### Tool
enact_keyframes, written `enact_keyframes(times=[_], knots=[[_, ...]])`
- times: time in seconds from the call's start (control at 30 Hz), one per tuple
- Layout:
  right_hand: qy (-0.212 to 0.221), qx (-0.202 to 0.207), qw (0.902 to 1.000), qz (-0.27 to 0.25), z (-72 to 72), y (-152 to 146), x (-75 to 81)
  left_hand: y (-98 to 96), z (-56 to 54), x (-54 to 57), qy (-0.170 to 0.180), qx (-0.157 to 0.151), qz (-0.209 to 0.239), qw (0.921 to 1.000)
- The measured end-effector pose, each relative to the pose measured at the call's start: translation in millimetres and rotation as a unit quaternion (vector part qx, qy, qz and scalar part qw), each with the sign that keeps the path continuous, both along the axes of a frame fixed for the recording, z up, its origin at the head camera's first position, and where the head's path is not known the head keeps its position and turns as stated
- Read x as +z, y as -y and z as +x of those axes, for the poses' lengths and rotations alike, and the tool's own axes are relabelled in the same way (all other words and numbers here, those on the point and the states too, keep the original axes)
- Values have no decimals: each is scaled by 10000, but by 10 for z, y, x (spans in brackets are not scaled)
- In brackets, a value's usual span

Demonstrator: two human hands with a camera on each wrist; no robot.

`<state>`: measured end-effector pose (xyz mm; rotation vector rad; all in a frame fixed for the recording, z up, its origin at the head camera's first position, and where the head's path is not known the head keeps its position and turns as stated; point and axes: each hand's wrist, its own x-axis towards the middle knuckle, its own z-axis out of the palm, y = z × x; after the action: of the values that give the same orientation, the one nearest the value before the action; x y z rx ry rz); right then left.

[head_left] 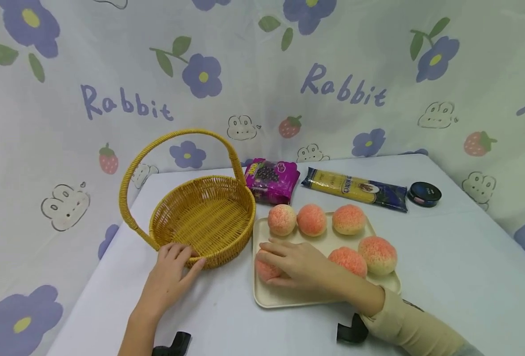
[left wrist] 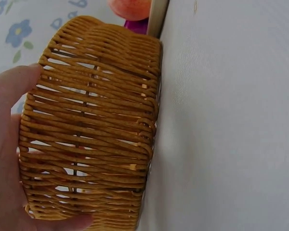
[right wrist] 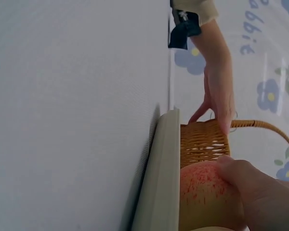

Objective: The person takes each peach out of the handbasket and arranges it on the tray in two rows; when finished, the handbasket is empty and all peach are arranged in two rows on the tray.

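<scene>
My left hand point(head_left: 169, 277) grips the near rim of a yellow wicker basket point(head_left: 227, 258) with a tall arched handle. In the left wrist view, thumb and fingers point(left wrist: 24, 82) lie over the rim of the basket's woven side point(left wrist: 91, 115). My right hand point(head_left: 300, 264) grips a pink-and-cream peach point(head_left: 266, 269) at the left end of a cream tray point(head_left: 284, 300). From the right wrist, that peach point(right wrist: 207, 192) shows beside the tray's wall point(right wrist: 164, 178), with the thumb point(right wrist: 241, 173) on it. Inside, the basket shows only its woven bottom.
Several more peaches, one point(head_left: 349, 219) at the back, lie on the tray. Behind it are a purple grape-printed packet point(head_left: 271, 180), a yellow-and-blue packet point(head_left: 356, 189) and a round black tin point(head_left: 424, 194). A patterned curtain point(head_left: 253, 64) hangs behind the white table point(head_left: 227, 316).
</scene>
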<state>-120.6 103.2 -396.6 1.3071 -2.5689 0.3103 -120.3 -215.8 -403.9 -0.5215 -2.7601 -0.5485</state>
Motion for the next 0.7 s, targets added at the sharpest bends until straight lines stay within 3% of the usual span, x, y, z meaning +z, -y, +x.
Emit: enact_keyframes(times=[0.2,0.37,0.7], knots=[[-215,-293,9993,121,5,11,-10,-9,7,-48,65,35,-4,10000],[-298,-282,9991,122,22,31,-38,14,39,-45,141,137,-84,9998],[-768,-451,9956,-274,-43,21,-54,-9,2,-15,16,93,-109,9999]])
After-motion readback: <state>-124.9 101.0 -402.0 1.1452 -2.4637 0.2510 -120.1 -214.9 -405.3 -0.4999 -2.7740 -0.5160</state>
